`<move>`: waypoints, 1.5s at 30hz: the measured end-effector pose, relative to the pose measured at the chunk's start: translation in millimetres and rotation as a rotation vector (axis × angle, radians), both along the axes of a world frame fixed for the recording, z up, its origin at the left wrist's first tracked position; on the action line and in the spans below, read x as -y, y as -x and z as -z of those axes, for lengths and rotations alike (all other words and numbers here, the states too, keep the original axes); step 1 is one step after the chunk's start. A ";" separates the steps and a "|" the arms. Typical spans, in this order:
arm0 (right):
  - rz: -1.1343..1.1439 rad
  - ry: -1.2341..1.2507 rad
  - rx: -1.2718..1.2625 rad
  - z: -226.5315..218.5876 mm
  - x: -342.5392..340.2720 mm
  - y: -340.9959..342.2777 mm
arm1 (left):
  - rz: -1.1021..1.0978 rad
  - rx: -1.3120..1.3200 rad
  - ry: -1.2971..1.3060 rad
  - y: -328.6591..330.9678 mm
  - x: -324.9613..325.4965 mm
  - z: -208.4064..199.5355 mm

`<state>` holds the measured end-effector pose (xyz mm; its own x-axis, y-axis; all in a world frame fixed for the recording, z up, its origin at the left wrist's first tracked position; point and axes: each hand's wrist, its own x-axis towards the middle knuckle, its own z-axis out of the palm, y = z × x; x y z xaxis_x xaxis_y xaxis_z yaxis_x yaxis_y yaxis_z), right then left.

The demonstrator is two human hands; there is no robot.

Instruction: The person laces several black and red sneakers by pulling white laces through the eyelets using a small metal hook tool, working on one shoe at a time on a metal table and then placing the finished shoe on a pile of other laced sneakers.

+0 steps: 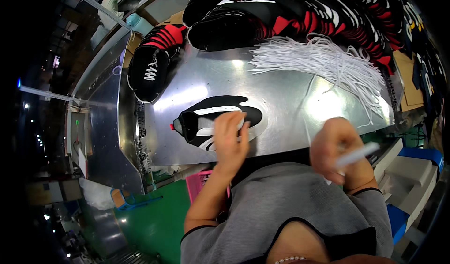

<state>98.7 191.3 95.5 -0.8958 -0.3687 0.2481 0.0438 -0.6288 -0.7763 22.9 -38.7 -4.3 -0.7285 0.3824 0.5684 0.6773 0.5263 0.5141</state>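
"Green floor (150,226) below, dim workshop behind, and a shiny metal table (279,95) across the middle of the head view. What's along its far edge?"

"Black-and-red shoes (300,22), packed in rows. Just in front of them, toward the right, lies a heap of white laces (318,62). One laced shoe (153,67) sits by the far left corner."

"And the one being handled?"

"That's the black-and-white shoe (205,122), near the middle of the surface, a bit closer to the left edge. Its long axis runs roughly along the near edge, heel to the left, toe to the right."

"Which hand is nearer to it?"

"Left hand (229,135), easily. It comes over the near edge and its bent fingers rest on the shoe's front part, thumb set apart from them. Right hand (335,147) is well apart from the shoe, off past the toe and around the near edge; from there, the shoe lies to the left."

"Holding anything?"

"Right fingers are curled around a white stick-like thing (358,154). Blur hides whether it's a tool or a bit of lace."

"Anything else hard to make out?"

"Left fingers cover part of the lacing area, so I can't tell whether they pinch something. Shoes at the far edge are cut off by the dark rim."
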 end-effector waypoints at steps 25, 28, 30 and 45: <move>0.355 -0.451 0.326 96.8 68.5 70.0 | 0.193 1.323 -0.733 38.3 7.1 -12.3; 0.362 -0.469 0.320 96.5 67.2 68.7 | 0.187 1.297 -0.812 30.4 4.3 -10.0; 0.384 -0.536 0.276 96.2 68.5 66.1 | 0.088 1.239 -0.785 28.4 4.5 -8.4; 0.501 -0.802 0.013 81.7 53.7 53.5 | -0.066 1.100 -0.708 9.7 -8.9 -24.0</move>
<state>45.2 137.6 13.7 -0.9971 0.0034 0.0760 -0.0747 0.1446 -0.9867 13.2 -29.8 19.8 -0.9430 0.1943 -0.2702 -0.2880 -0.0691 0.9551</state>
